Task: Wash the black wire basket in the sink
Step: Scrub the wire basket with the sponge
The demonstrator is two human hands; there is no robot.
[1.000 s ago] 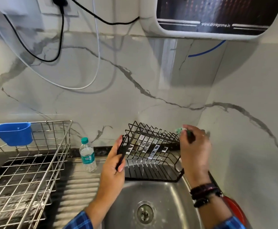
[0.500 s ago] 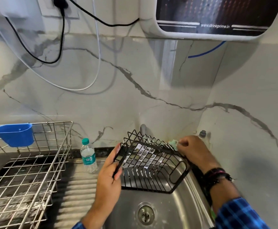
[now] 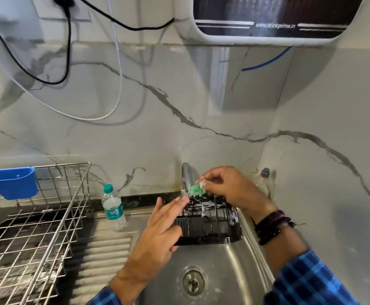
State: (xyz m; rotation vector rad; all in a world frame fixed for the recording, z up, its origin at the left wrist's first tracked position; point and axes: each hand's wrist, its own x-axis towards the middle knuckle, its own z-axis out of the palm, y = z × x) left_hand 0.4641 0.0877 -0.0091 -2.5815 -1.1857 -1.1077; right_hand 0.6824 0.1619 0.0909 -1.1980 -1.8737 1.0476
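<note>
Kitchen sink, seen from above the hands. Right grip (image 3: 230, 190): fingertips pinched together on a sudsy green scrubber (image 3: 196, 190), held at the far rim of the black wire basket (image 3: 210, 225). Left grip (image 3: 159, 236): fingers apart and nearly straight, laid against the basket's left end; whether the thumb hooks under the wire cannot be told.

The basket lies between the two grips in the far part of the steel sink (image 3: 234, 260), flecked with white foam. The drain (image 3: 194, 280) sits nearer the person than both grips. The tap (image 3: 186, 175) rises just behind the scrubber, partly hidden by it. A small dark-capped bottle (image 3: 265, 179) stands beyond the right grip in the wall corner.

Left of the left grip, a clear plastic water bottle (image 3: 113, 208) with a green cap stands upright on the ribbed drainboard (image 3: 104, 256). Farther left on the counter stands a steel wire dish rack (image 3: 36, 227), a blue plastic cup (image 3: 10, 183) hooked on its back rim. Dark bracelets (image 3: 269, 225) circle the right wrist.
</note>
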